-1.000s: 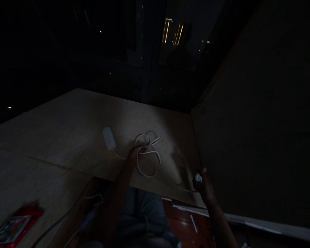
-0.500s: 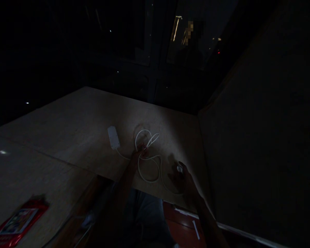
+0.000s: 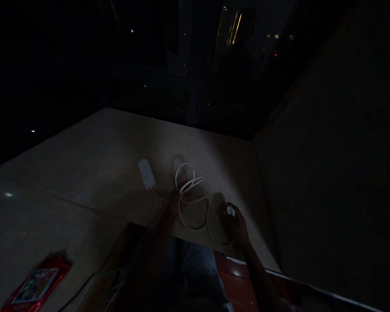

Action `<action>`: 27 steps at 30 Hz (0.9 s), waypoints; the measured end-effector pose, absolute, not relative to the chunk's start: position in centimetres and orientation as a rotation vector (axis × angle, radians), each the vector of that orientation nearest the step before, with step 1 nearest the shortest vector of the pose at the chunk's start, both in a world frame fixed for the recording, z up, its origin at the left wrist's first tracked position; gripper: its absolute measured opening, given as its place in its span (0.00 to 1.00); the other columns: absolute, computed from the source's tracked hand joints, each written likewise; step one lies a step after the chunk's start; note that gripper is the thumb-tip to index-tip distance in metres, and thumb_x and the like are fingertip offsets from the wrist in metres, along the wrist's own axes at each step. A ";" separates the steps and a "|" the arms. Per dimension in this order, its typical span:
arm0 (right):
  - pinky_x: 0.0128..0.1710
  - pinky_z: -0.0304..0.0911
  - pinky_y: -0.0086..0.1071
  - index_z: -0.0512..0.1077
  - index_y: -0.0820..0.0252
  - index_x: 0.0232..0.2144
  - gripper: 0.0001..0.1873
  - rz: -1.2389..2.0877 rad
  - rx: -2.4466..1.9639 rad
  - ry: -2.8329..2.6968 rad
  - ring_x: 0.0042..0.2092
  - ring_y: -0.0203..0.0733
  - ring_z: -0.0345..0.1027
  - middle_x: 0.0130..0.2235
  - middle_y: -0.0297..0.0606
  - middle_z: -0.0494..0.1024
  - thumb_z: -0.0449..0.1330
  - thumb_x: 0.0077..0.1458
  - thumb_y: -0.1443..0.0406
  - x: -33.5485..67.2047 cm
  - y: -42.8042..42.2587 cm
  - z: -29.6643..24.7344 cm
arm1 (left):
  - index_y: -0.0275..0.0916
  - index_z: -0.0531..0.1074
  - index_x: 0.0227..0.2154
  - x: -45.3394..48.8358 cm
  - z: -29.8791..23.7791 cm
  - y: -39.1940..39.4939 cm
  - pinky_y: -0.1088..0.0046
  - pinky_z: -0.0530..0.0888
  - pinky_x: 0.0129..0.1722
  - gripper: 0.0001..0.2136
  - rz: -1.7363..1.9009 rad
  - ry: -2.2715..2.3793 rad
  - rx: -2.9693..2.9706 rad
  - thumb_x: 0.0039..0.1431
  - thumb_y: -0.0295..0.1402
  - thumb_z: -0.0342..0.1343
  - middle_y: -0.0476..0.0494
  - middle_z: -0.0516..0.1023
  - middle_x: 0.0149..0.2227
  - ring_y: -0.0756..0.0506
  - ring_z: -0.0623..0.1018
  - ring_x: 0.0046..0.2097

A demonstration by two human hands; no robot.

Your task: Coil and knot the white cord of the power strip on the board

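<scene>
A white cable (image 3: 193, 229) lies in loops above a pale tabletop, and one end runs to a flat white power strip (image 3: 147, 174). My left hand (image 3: 178, 198) is closed around the loops where they cross; its fingers are partly hidden in the dark. To the right, my right hand (image 3: 238, 225) grips a small white plug (image 3: 230, 211) between thumb and fingers. From near that hand the cable sags in a curve back toward the loops. The power strip rests on the table left of my left hand, apart from it.
On the near left lies a red packet (image 3: 39, 284) with a picture on it. A dark wall (image 3: 315, 195) borders the table (image 3: 94, 143) on the right, with a dark window (image 3: 240, 52) behind. My legs (image 3: 195, 264) are below the front edge, beside a reddish surface (image 3: 237, 284).
The whole view has shifted slightly. My left hand has turned a little under the cable loops, which lean further right. My right hand still holds the plug, now showing more of it.
</scene>
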State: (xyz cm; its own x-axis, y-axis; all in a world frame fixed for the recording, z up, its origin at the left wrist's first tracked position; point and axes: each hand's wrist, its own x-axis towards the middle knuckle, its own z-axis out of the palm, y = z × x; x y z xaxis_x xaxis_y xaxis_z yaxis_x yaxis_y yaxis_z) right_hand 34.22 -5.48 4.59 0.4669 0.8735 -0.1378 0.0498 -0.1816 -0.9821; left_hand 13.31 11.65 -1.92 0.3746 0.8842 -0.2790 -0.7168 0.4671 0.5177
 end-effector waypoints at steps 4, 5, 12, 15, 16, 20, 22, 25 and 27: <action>0.30 0.69 0.33 0.69 0.58 0.52 0.27 0.834 -1.519 -0.779 0.32 0.40 0.73 0.39 0.40 0.79 0.63 0.53 0.53 33.7 -4.6 6.6 | 0.38 0.76 0.37 13.4 -1.0 11.5 0.65 0.77 0.41 0.07 0.987 0.623 0.318 0.56 0.29 0.59 0.49 0.79 0.27 0.52 0.75 0.25; 0.32 0.69 0.33 0.68 0.57 0.53 0.27 0.800 -1.485 -0.797 0.32 0.40 0.73 0.39 0.39 0.79 0.63 0.54 0.54 33.6 -4.1 7.1 | 0.38 0.76 0.37 13.4 -0.8 11.4 0.66 0.77 0.40 0.07 0.980 0.625 0.322 0.55 0.30 0.60 0.50 0.78 0.26 0.52 0.75 0.24; 0.47 0.68 0.42 0.62 0.54 0.57 0.28 0.736 -1.272 -0.942 0.44 0.45 0.76 0.50 0.46 0.78 0.61 0.57 0.54 32.9 1.3 9.4 | 0.37 0.73 0.46 13.4 -0.2 10.6 0.69 0.77 0.33 0.23 0.894 0.680 0.442 0.49 0.43 0.68 0.44 0.82 0.31 0.45 0.81 0.30; 0.52 0.66 0.43 0.63 0.56 0.56 0.28 0.771 -1.343 -1.067 0.48 0.46 0.75 0.50 0.47 0.78 0.60 0.58 0.53 32.1 2.3 9.6 | 0.38 0.72 0.49 13.5 -0.1 10.3 0.71 0.76 0.30 0.28 0.899 0.727 0.525 0.50 0.50 0.65 0.42 0.83 0.32 0.45 0.81 0.29; 0.53 0.65 0.43 0.64 0.57 0.56 0.28 0.776 -1.378 -1.109 0.49 0.47 0.74 0.49 0.47 0.79 0.60 0.57 0.53 31.9 2.3 9.6 | 0.38 0.72 0.49 13.5 0.0 10.2 0.71 0.75 0.30 0.29 0.909 0.735 0.539 0.50 0.51 0.64 0.42 0.83 0.32 0.45 0.81 0.29; 0.54 0.64 0.45 0.65 0.57 0.54 0.28 0.791 -1.398 -1.166 0.50 0.49 0.74 0.46 0.46 0.81 0.61 0.56 0.51 31.5 1.2 10.3 | 0.38 0.73 0.49 13.6 0.5 9.7 0.72 0.75 0.30 0.29 0.958 0.786 0.575 0.50 0.54 0.62 0.41 0.83 0.33 0.44 0.81 0.31; 0.55 0.64 0.46 0.65 0.56 0.53 0.27 0.817 -1.348 -1.154 0.50 0.50 0.74 0.45 0.45 0.81 0.61 0.56 0.51 31.7 0.6 10.8 | 0.37 0.73 0.49 13.7 0.7 9.4 0.71 0.75 0.29 0.30 0.977 0.803 0.617 0.51 0.56 0.60 0.39 0.83 0.35 0.43 0.82 0.33; 0.56 0.62 0.48 0.65 0.55 0.53 0.26 0.846 -1.307 -1.149 0.50 0.50 0.74 0.45 0.45 0.82 0.62 0.56 0.52 31.7 -0.1 11.3 | 0.38 0.74 0.48 13.8 1.0 9.2 0.71 0.76 0.30 0.30 1.001 0.789 0.697 0.52 0.58 0.57 0.37 0.83 0.40 0.41 0.82 0.36; 0.56 0.63 0.47 0.65 0.54 0.54 0.26 0.875 -1.294 -1.162 0.51 0.49 0.74 0.46 0.44 0.81 0.62 0.56 0.52 31.4 -0.2 11.4 | 0.38 0.74 0.47 14.0 1.0 9.2 0.70 0.76 0.32 0.31 1.026 0.776 0.728 0.53 0.60 0.55 0.36 0.82 0.43 0.40 0.82 0.39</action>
